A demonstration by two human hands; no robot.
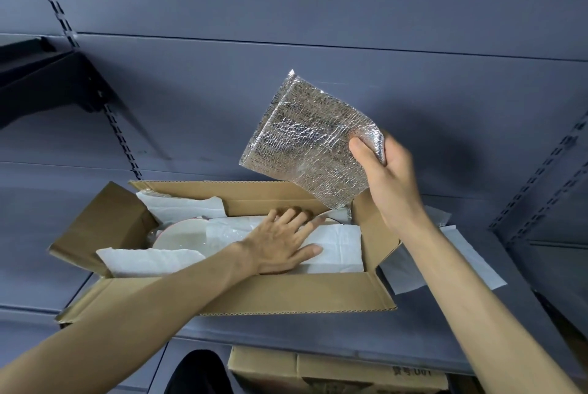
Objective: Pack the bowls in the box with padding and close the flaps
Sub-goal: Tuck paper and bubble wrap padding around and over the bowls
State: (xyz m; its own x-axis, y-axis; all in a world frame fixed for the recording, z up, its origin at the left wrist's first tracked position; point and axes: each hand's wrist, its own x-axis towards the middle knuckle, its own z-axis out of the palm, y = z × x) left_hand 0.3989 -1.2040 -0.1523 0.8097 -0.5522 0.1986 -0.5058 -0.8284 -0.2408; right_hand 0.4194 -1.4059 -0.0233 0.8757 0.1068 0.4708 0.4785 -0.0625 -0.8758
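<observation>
- Cardboard box [286, 298] sits open on a grey shelf [318, 334], all four flaps splayed outward, so closing is clearly the last job and hasn't begun
- one pale bowl [184, 239] shows in the left half of the box, with white padding sheets [178, 207] tucked behind it and another strip in front, looks like it's there to keep the rim off the cardboard walls
- a second rim peeks out near the far right corner, mostly buried under padding, so I can't say for sure it's another bowl
- left hand [283, 244] is flat, fingers spread and straight, pressing down on the white padding in the right half of the box, my guess is it's holding that layer down so it doesn't spring up
- right hand [386, 167] is clamped on one corner of a silver foil bubble pouch [305, 142], thumb in front and fingers behind, holding it tilted in the air just above the box's far right corner
- the two hands are well apart, one in the box, one above it
- seems like the pouch goes in next as top padding, which is why the left hand is flattening a spot for it
- more white sheets [455, 263] lie on the shelf just right of the box, probably spare padding kept within reach
- another carton [337, 371] sits on the level below
</observation>
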